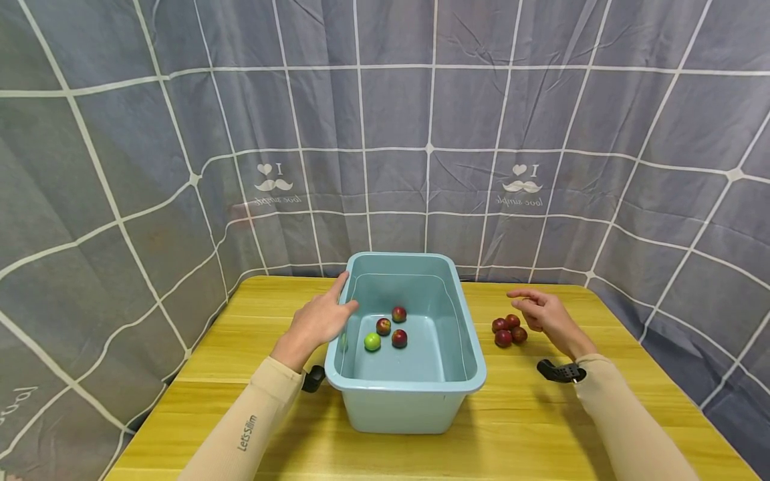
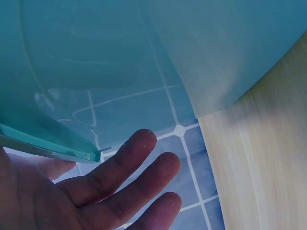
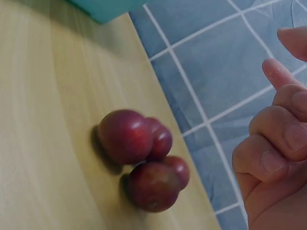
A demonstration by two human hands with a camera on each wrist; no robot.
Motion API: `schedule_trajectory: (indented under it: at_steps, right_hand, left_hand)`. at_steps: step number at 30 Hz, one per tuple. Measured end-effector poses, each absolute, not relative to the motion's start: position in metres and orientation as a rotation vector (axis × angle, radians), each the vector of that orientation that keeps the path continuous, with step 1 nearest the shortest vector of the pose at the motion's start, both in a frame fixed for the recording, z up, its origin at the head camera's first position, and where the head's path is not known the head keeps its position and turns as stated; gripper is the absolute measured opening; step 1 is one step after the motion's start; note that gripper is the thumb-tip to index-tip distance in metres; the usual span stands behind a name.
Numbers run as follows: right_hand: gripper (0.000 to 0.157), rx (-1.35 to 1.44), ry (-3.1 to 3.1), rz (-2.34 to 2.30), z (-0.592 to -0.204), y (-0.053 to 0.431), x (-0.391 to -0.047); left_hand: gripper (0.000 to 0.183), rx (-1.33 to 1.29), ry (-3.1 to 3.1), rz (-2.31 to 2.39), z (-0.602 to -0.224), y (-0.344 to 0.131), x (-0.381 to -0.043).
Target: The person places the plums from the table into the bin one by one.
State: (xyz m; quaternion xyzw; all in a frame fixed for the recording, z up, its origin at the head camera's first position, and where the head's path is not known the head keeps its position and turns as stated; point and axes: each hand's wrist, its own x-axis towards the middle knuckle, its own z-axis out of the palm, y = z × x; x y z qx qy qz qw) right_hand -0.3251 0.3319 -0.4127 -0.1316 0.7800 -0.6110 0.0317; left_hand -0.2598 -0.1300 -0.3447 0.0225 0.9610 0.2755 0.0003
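Note:
A light blue plastic tub [image 1: 406,386] stands on the wooden table. My left hand [image 1: 315,321] rests on its left rim, index finger along the edge and thumb toward the inside. In the left wrist view the other fingers [image 2: 139,184] extend outside the tub wall, apart and nearly straight. Inside the tub lie three dark red plums [image 1: 399,339] and one green round fruit [image 1: 372,342]. To the right, several dark red plums [image 1: 503,339] sit clustered on the table. Just above and beside them hovers my right hand [image 1: 547,317], holding nothing, index finger extended and the others bent.
The yellow wooden table [image 1: 240,374] carries the tub at its middle. A grey curtain with white grid lines [image 1: 397,180] hangs behind the table and down both sides. Black wrist camera mounts [image 1: 561,371] sit at the sleeve cuffs.

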Motion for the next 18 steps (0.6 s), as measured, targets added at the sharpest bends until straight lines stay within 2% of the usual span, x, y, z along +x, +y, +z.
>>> schedule_trajectory:
  at_steps: [6, 12, 14, 18]
  right_hand:
    - [0.019, -0.380, 2.301, -1.973, -0.425, 0.338, -0.327]
    - [0.017, -0.341, 2.312, -1.977, -0.440, 0.345, -0.329]
    - [0.020, -0.319, 2.336, -1.956, -0.446, 0.348, -0.329]
    - [0.035, -0.248, 2.403, -1.904, -0.456, 0.354, -0.329]
  left_hand:
    - [0.075, 0.070, 3.020, 0.871, -0.345, -0.131, -0.260]
    - [0.075, 0.066, 3.020, 0.874, -0.344, -0.131, -0.259]
    - [0.074, 0.065, 3.019, 0.875, -0.344, -0.130, -0.259]
    - [0.074, 0.065, 3.014, 0.882, -0.345, -0.130, -0.258]
